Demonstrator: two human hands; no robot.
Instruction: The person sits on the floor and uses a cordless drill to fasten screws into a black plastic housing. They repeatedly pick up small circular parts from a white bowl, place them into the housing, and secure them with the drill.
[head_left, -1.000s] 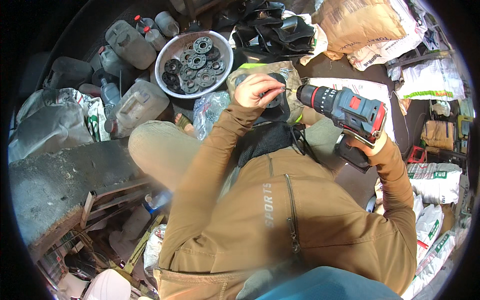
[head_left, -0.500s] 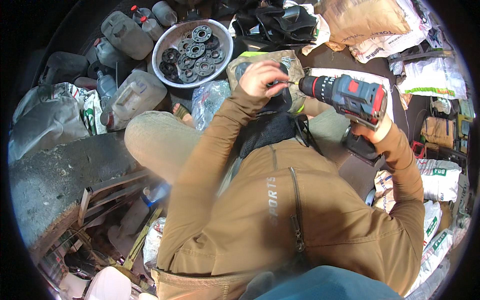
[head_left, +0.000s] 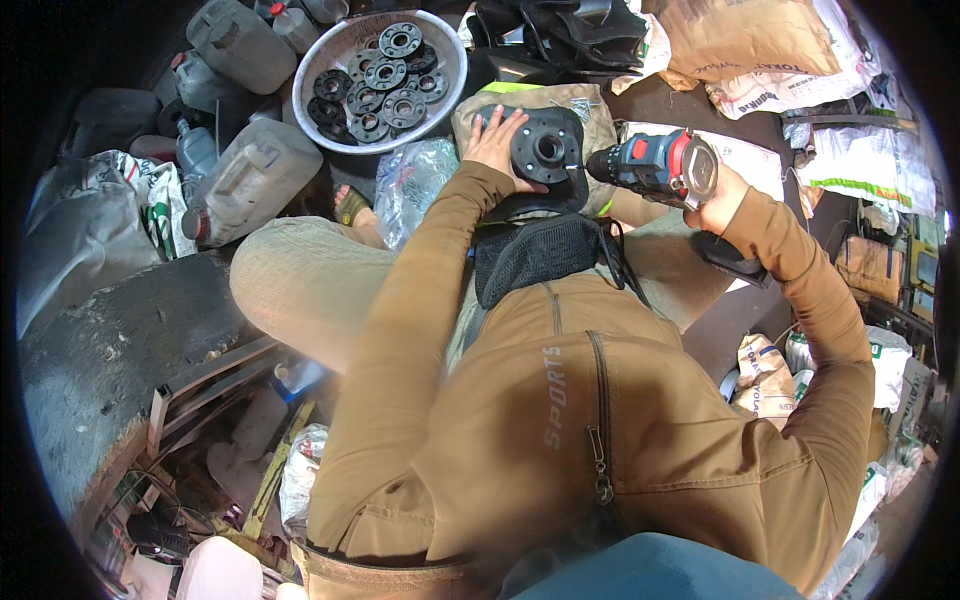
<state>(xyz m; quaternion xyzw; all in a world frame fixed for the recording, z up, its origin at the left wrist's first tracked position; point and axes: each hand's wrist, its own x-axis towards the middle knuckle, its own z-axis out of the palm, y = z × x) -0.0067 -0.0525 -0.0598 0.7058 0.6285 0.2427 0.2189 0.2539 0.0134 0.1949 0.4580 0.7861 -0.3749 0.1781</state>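
Note:
My left hand (head_left: 493, 145) lies with fingers spread against the left side of a black plastic part with a round flange (head_left: 549, 146) in its middle. The flange has a centre hole and small holes around it. My right hand (head_left: 722, 206) is wrapped round the grip of a blue, black and red cordless drill (head_left: 652, 164). The drill lies level, its chuck pointing left and its tip close to the flange's right edge. Whether the tip touches the flange, I cannot tell. Beneath the part, a tan cloth (head_left: 480, 122) covers my lap, with small screws (head_left: 582, 104) at its upper right.
A white basin (head_left: 312, 62) of black round flanges stands at the far left, near a clear plastic bag (head_left: 408, 190). Plastic jugs (head_left: 262, 175) crowd the left side. Curved black parts (head_left: 565, 40) are piled ahead. Paper sacks (head_left: 745, 40) lie at the far right.
My left hand has left the drill's tip, where its fingers were pinched, and now lies spread on the black part. The drill has come lower and left, its tip beside the flange.

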